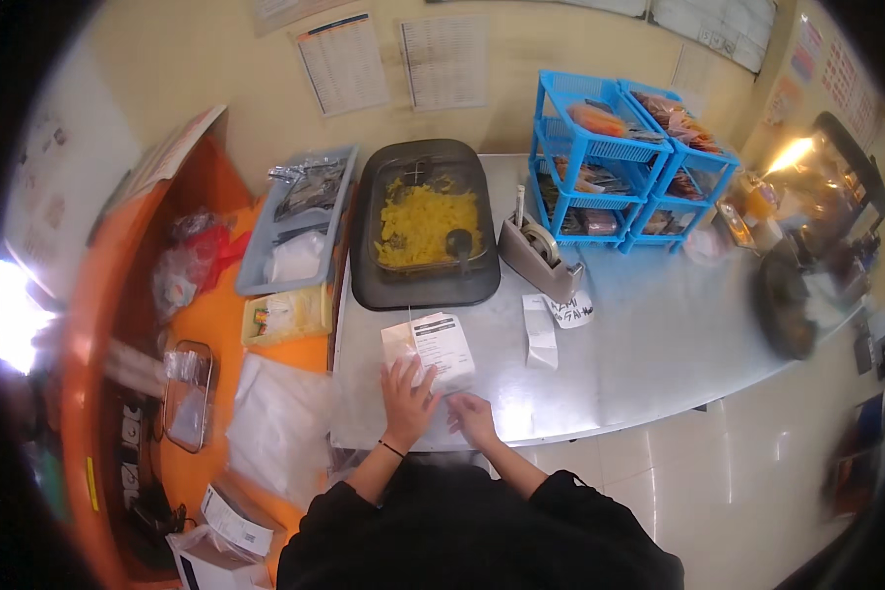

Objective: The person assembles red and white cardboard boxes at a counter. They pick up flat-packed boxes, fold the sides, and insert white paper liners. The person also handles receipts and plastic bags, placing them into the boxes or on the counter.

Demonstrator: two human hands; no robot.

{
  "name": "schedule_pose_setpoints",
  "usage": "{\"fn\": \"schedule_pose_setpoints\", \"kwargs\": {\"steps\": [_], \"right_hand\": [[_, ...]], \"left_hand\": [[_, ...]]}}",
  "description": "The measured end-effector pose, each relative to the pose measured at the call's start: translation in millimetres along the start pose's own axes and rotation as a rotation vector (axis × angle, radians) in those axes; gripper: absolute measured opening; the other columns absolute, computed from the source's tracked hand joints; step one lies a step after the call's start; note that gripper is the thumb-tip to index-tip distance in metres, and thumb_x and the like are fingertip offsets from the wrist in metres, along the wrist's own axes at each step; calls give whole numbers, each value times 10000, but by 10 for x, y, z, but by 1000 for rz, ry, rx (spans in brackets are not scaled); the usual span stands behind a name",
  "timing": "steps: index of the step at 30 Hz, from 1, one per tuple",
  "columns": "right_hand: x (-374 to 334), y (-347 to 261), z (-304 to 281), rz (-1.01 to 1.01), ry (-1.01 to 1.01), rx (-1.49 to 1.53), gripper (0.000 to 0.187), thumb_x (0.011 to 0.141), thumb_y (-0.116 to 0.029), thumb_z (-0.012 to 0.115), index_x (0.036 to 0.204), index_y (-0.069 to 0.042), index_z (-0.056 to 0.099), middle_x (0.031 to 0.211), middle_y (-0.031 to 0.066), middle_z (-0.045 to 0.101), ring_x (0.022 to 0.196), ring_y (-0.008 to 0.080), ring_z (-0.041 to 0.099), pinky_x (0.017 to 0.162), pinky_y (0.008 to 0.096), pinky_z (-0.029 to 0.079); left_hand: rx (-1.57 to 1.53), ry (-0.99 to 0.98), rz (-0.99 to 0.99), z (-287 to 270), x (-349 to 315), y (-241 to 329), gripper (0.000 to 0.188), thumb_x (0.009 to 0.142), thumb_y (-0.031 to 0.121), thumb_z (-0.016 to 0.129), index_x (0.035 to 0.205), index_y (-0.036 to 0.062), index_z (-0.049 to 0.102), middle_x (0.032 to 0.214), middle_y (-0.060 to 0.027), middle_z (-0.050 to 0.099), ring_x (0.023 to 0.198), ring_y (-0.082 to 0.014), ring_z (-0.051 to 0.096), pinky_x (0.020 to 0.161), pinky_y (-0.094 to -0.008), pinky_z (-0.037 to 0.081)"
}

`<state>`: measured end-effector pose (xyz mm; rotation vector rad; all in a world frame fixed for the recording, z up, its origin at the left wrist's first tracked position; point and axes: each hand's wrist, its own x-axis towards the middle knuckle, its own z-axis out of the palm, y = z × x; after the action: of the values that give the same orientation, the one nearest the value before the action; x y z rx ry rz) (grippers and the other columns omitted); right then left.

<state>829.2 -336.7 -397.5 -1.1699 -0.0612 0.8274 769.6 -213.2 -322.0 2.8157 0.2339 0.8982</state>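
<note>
A small white paper packet [398, 342] lies near the front edge of the metal table [639, 379], with a printed slip [442, 344] on its top. My left hand [406, 401] rests over the packet's near left part, fingers spread and lying on it. Close to the packet's near right corner, my right hand [473, 421] has its fingers curled together in a pinch. Whatever those fingers hold, if anything, is too small to make out. To the right of the packet lies another paper slip [540, 334], beside a handwritten round paper [571, 311].
A dark tray [364, 265] with yellow food [428, 226] stands behind the packet. Right of it are a tape dispenser [546, 265] and blue basket racks [600, 157]. On the left, an orange counter [234, 339] carries a blue-grey bin [256, 280], a yellow basket [315, 329] and plastic bags [277, 423].
</note>
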Motion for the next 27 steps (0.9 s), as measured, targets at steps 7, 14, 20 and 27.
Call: {"fn": "schedule_pose_setpoints", "kwargs": {"steps": [7,14,20,27], "right_hand": [[104,-158,91,55,31,-75,253,798,-207,577,813,45,571,623,100,555,495,161,551,411,270,452],[350,-323,-10,-132,-9,-1036,298,736,-284,618,795,8,616,705,156,604,593,255,602,530,334,476],[571,-499,-69,-225,30,-1364,341,620,-309,690,789,-21,621,833,170,602,783,340,575,687,381,464],[653,-1282,-1429,-397,429,-1460,269,621,-203,692,800,-43,570,695,130,595,657,287,572,610,380,453]], "left_hand": [[-9,14,5,22,-7,12,501,642,220,678,1119,178,530,1197,-75,428,1149,-308,335,953,-522,226],[-48,-4,-14,-1,35,-38,490,625,207,685,1093,174,547,1186,-59,443,1147,-280,348,951,-501,242],[-62,-11,1,12,41,-62,497,616,222,688,1089,168,544,1185,-59,444,1142,-283,350,942,-499,241],[15,-69,-41,-119,48,-4,511,618,230,690,1094,145,521,1191,-90,406,1150,-297,321,954,-521,177]]}}
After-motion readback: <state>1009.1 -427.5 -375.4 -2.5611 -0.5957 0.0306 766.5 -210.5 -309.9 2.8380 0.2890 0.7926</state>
